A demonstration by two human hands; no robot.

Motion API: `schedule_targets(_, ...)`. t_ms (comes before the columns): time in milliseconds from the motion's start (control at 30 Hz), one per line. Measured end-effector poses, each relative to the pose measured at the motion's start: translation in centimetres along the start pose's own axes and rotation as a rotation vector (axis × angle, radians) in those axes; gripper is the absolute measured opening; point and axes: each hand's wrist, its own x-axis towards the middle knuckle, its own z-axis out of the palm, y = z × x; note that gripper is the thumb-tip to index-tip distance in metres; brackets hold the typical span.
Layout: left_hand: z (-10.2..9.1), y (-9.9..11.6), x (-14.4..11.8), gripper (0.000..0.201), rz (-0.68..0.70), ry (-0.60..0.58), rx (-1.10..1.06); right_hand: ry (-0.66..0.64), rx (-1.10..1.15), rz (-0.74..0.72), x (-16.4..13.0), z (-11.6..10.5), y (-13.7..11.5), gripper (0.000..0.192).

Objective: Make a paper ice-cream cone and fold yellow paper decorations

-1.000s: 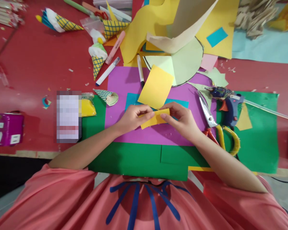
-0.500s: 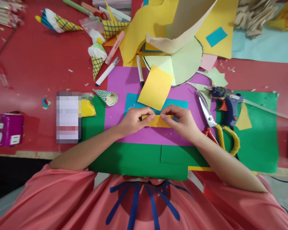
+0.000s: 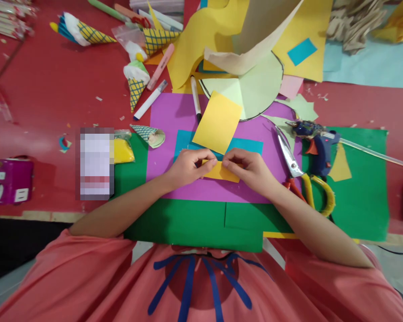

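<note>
While the person leans over the work, this is what lies before them:
Table: red top, strewn with paper scraps and craft things.
Green sheet: large card at the near edge, under everything else.
Purple sheet: lies on the green one, flat, beneath both hands.
Yellow square: loose paper, tilted, just beyond the hands on a blue piece.
Scissors: yellow-handled, right of the right hand, beside a blue glue gun.
Left hand: fingertips pinched on the strip's left end.
Right hand: fingertips pinched on its upper edge.
Folded yellow strip: held between both hands, low over the purple sheet.
</note>
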Motion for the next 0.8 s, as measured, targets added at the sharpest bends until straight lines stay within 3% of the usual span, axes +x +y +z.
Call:
schedule_targets(200,-0.12,-0.07,0.13,0.033,-0.027,0.060,-0.063,0.016,0.095,0.044,0.04,-0.07,0.01,0.017)
schedule_targets(400,-0.12,-0.05,0.11,0.033,-0.098,0.015,-0.159,0.039,0.123,0.069,0.17,-0.21,0.12,0.018)
schedule_targets(800,-0.10,-0.48,0.17,0.038,-0.164,0.118,-0.272,0.328,0.333,0.110,0.06,-0.48,0.25,0.016)
